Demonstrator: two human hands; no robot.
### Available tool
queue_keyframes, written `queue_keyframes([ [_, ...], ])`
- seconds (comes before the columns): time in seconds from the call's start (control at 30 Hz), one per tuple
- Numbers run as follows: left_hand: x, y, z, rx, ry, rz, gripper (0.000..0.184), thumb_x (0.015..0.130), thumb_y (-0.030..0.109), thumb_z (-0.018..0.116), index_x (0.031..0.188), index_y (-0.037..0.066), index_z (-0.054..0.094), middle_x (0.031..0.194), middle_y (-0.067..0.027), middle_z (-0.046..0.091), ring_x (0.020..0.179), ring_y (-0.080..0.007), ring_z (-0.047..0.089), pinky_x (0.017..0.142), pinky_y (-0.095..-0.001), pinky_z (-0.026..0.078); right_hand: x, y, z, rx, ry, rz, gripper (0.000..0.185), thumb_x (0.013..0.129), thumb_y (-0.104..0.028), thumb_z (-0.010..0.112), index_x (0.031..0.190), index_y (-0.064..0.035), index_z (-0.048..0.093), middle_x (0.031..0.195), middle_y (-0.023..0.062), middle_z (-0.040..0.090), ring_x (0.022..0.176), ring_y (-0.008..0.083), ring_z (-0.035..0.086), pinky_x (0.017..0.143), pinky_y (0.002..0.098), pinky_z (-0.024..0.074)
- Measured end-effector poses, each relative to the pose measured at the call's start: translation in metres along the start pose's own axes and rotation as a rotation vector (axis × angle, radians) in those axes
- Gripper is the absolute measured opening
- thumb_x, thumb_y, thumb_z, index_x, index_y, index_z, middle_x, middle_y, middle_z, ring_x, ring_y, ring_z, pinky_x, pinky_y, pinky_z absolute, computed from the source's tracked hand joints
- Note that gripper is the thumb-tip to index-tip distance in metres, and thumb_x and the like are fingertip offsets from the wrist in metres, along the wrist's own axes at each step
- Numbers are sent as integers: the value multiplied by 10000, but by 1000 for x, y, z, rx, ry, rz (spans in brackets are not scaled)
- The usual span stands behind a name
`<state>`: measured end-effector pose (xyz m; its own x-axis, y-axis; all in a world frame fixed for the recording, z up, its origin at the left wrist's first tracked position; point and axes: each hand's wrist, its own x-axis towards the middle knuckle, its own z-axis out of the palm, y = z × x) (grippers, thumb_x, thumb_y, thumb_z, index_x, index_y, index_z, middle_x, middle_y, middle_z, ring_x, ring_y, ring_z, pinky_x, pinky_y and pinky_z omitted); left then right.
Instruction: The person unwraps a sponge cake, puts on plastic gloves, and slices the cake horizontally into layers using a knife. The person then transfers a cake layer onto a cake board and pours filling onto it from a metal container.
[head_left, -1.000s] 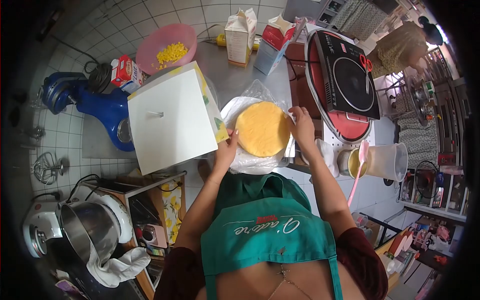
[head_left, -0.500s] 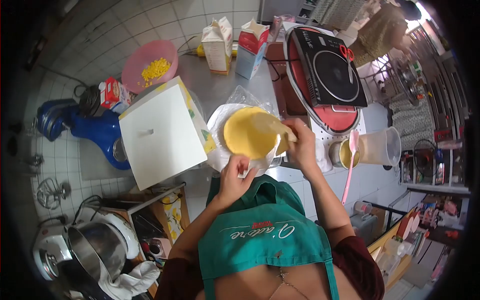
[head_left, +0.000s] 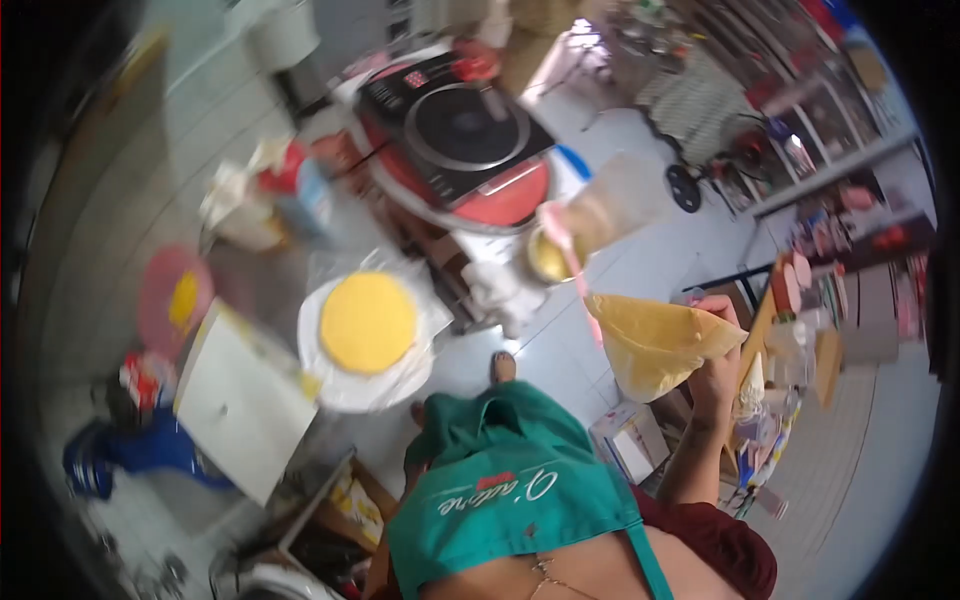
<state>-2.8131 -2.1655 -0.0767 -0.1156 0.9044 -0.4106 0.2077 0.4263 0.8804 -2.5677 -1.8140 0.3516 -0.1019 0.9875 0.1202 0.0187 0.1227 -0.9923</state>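
Observation:
My right hand (head_left: 714,375) is raised at the right, its fingers closed on the edge of a limp, yellowish sheet of baking paper (head_left: 650,345). The sheet hangs out to the left of the hand, away from the counter. A round, flat yellow cake layer (head_left: 368,322) lies on white paper (head_left: 312,345) with clear plastic (head_left: 428,275) under and beside it. Its top is bare. My left hand is out of sight; only a bit of that arm shows low beside the green apron (head_left: 500,500).
Left of the cake stands a white box (head_left: 245,405), with a pink bowl (head_left: 150,300) and blue mixer (head_left: 150,455) beyond. Cartons (head_left: 245,210) stand behind. A black cooktop (head_left: 465,125) is farther back. A pink spatula (head_left: 560,235) rests on a small pot (head_left: 548,262).
The baking paper has come off the cake and moved far right in my right hand. My left hand has left the view. The camera has turned right.

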Motion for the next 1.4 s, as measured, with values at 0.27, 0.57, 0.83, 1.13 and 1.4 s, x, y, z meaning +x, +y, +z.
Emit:
queue_keyframes([
  [0.27, 33, 69, 21, 154, 153, -409, 349, 980, 292, 583, 1176, 4, 605, 1147, -209, 629, 1016, -296, 632, 838, -383, 511, 147, 63, -193, -288, 147, -3, 225, 789, -4, 557, 1007, -34, 605, 885, 27, 627, 802, 108, 606, 690, 258, 499],
  [0.57, 73, 149, 60, 175, 244, -561, 357, 984, 297, 578, 1184, 2, 600, 1139, -204, 633, 1012, -291, 635, 840, -380, 511, 396, 357, -163, -431, -49, 121, 861, 702, -342, 831, 1399, -25, 437, 1099, 198, 683, 1011, 279, 675, 878, 392, 551],
  [0.83, 127, 131, 8, 326, -70, -353, 364, 988, 301, 573, 1190, 0, 595, 1131, -201, 638, 1008, -286, 637, 843, -378, 510, 88, 392, -190, -608, -305, 407, 451, 833, -397, 650, 1174, -103, 641, 1050, 175, 695, 941, 335, 666, 804, 434, 527],
  [1.13, 162, 133, 17, 436, -403, -197, 372, 991, 306, 568, 1198, -2, 590, 1122, -196, 642, 1004, -281, 640, 846, -375, 510, -433, 231, -212, 255, 129, 1302, 938, 823, -853, 373, 1571, -312, 207, 1625, 134, 194, 1472, 381, 209, 1135, 669, 141],
  [1.4, 136, 152, 97, 512, -543, -258, 378, 995, 310, 564, 1205, -4, 585, 1114, -192, 647, 1000, -276, 642, 848, -373, 510, -678, 393, -316, -649, -5, 1336, 501, 899, -497, 588, 1067, -44, 724, 1114, 179, 696, 1013, 368, 659, 932, 505, 499],
])
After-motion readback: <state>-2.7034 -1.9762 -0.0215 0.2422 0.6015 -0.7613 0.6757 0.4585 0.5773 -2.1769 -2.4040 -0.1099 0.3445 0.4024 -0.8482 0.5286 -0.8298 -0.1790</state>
